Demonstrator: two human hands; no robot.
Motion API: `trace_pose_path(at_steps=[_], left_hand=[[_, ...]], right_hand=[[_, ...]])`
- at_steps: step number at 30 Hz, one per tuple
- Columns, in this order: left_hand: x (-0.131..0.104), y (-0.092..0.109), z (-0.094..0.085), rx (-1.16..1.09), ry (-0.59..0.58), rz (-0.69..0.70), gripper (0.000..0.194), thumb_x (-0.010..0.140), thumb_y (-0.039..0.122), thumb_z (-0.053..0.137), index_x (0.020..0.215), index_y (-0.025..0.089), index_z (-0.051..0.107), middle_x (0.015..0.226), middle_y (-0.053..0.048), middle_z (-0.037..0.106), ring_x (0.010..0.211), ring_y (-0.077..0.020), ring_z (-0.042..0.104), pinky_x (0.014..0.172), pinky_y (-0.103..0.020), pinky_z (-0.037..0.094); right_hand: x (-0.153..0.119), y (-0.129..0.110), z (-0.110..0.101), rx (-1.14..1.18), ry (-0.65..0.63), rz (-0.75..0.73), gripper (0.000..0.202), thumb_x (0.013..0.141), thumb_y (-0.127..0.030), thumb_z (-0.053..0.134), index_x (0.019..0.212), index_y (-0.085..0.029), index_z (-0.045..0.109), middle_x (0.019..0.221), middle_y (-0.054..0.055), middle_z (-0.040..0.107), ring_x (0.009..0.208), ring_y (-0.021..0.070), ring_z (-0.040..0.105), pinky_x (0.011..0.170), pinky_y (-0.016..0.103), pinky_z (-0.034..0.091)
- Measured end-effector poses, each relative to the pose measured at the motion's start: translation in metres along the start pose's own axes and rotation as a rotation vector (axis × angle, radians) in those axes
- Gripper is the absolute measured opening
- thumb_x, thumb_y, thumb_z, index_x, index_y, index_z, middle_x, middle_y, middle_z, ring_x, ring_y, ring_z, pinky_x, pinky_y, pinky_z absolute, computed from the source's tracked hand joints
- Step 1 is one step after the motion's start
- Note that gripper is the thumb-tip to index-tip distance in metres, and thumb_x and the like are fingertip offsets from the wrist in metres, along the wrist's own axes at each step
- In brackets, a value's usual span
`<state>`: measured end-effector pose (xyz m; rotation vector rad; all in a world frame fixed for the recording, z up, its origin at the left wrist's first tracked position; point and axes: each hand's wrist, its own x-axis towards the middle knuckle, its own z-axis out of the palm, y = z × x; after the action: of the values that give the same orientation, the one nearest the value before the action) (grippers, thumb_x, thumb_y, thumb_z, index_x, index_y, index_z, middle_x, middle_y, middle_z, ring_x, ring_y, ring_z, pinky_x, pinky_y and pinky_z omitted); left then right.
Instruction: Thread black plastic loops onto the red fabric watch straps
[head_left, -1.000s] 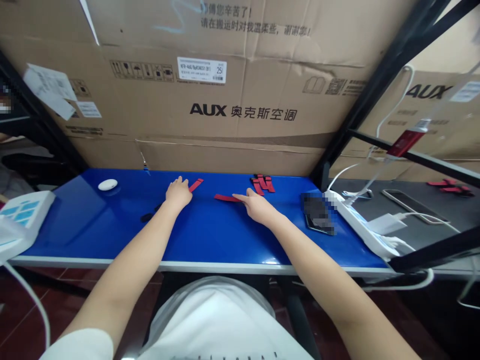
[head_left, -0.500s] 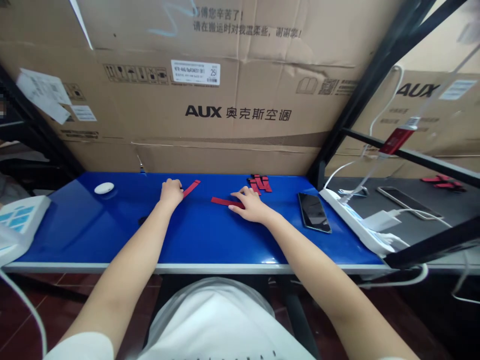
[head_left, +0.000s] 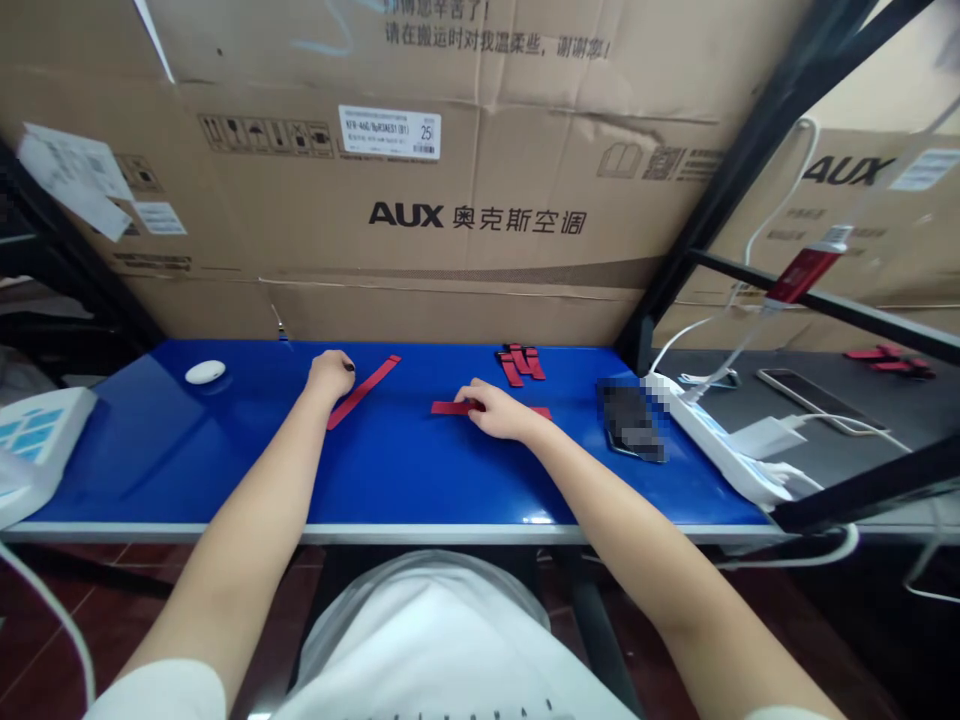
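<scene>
My left hand (head_left: 328, 375) is closed at the left, with a small black piece (head_left: 349, 368) showing at its fingertips; its exact kind is too small to make out. Beside that hand a red strap (head_left: 365, 392) lies slanted on the blue table. My right hand (head_left: 491, 408) has its fingers pinched on a second red strap (head_left: 447, 408), which lies across the table and sticks out on both sides of the hand. Behind the right hand sit several folded red straps with black parts (head_left: 521, 363) in a small pile.
A large cardboard box (head_left: 315, 240) stands along the back. A round white case (head_left: 205, 372) and a white device (head_left: 45, 450) are at the left. To the right are a dark phone (head_left: 634, 425), a power strip (head_left: 712, 440) with cables, and a black metal frame (head_left: 720, 170).
My left hand has shifted slightly left, off the slanted strap, which now shows along its length. The fingers of my right hand have closed on the other strap.
</scene>
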<state>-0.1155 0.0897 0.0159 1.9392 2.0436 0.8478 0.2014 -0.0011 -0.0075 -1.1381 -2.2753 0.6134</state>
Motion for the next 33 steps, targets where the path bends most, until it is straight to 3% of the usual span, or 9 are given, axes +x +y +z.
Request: trace_pose_path(at_steps=[3,8,12,14,18,22,26,29,33], left_hand=[[-0.015,0.023,0.008,-0.14,0.082,0.059,0.014,0.069,0.012,0.071,0.081,0.017,0.068,0.083,-0.008,0.071,0.09,-0.0256,0.069,0.085,-0.035,0.052],[-0.055,0.071,0.03,-0.693,-0.326,0.181,0.021,0.075,0.023,0.074,0.092,0.013,0.066,0.063,-0.004,0.067,0.058,-0.0198,0.068,0.063,-0.033,0.057],[-0.079,0.089,0.042,-0.978,-0.543,0.132,0.026,0.082,0.032,0.071,0.096,0.011,0.067,0.078,-0.008,0.07,0.069,-0.0198,0.071,0.073,-0.036,0.059],[-0.085,0.093,0.044,-1.098,-0.603,0.108,0.028,0.082,0.033,0.071,0.097,0.01,0.067,0.084,-0.009,0.07,0.08,-0.0216,0.072,0.081,-0.039,0.059],[-0.092,0.098,0.048,-1.169,-0.57,0.06,0.033,0.073,0.032,0.08,0.094,0.009,0.068,0.082,-0.008,0.071,0.08,-0.0201,0.072,0.085,-0.038,0.057],[-0.099,0.103,0.049,-1.12,-0.556,0.056,0.044,0.063,0.035,0.086,0.095,0.009,0.07,0.08,-0.009,0.072,0.074,-0.0202,0.071,0.076,-0.037,0.058],[-0.101,0.106,0.049,-1.023,-0.545,0.096,0.041,0.062,0.037,0.085,0.089,0.01,0.071,0.07,-0.006,0.071,0.062,-0.0173,0.067,0.067,-0.034,0.057],[-0.092,0.099,0.048,-0.996,-0.491,0.07,0.033,0.061,0.033,0.085,0.08,0.01,0.071,0.062,-0.004,0.068,0.055,-0.0156,0.064,0.064,-0.033,0.055],[-0.071,0.081,0.036,-0.929,-0.413,-0.1,0.022,0.061,0.021,0.085,0.074,0.01,0.07,0.058,-0.005,0.067,0.054,-0.0164,0.065,0.067,-0.034,0.055]], right_hand=[[-0.002,-0.007,0.001,-0.014,0.065,-0.016,0.007,0.085,-0.023,0.056,0.083,-0.018,0.06,0.086,0.002,0.053,0.069,0.0129,0.048,0.067,0.027,0.038],[0.0,-0.011,0.001,0.158,0.156,0.029,0.035,0.083,-0.041,0.062,0.065,-0.019,0.042,0.063,-0.003,0.05,0.061,0.0122,0.048,0.06,0.025,0.037],[-0.001,-0.007,-0.004,0.56,0.15,0.127,0.025,0.08,-0.034,0.063,0.081,-0.022,0.042,0.074,0.0,0.065,0.056,0.0129,0.059,0.052,0.024,0.042],[-0.001,-0.006,-0.006,0.632,0.166,0.153,0.026,0.078,-0.031,0.063,0.093,-0.022,0.044,0.08,0.001,0.068,0.05,0.0118,0.058,0.046,0.022,0.04],[-0.002,-0.007,-0.009,0.534,0.159,0.166,0.018,0.085,-0.035,0.057,0.092,-0.018,0.055,0.074,0.003,0.069,0.043,0.0082,0.048,0.044,0.022,0.037],[-0.002,-0.01,-0.007,0.413,0.142,0.156,0.027,0.086,-0.042,0.056,0.078,-0.017,0.058,0.057,0.0,0.062,0.048,0.0099,0.049,0.048,0.022,0.035],[-0.002,-0.012,-0.004,0.351,0.092,0.129,0.03,0.086,-0.046,0.055,0.078,-0.017,0.059,0.051,-0.003,0.055,0.047,0.0098,0.045,0.049,0.022,0.033],[-0.002,-0.008,-0.005,0.225,0.108,0.135,0.037,0.086,-0.052,0.053,0.073,-0.017,0.058,0.051,-0.003,0.053,0.047,0.0102,0.043,0.049,0.024,0.03],[-0.004,0.004,-0.016,-0.099,0.238,0.218,0.055,0.09,-0.056,0.047,0.05,-0.019,0.043,0.046,-0.001,0.044,0.046,0.011,0.037,0.05,0.028,0.023]])
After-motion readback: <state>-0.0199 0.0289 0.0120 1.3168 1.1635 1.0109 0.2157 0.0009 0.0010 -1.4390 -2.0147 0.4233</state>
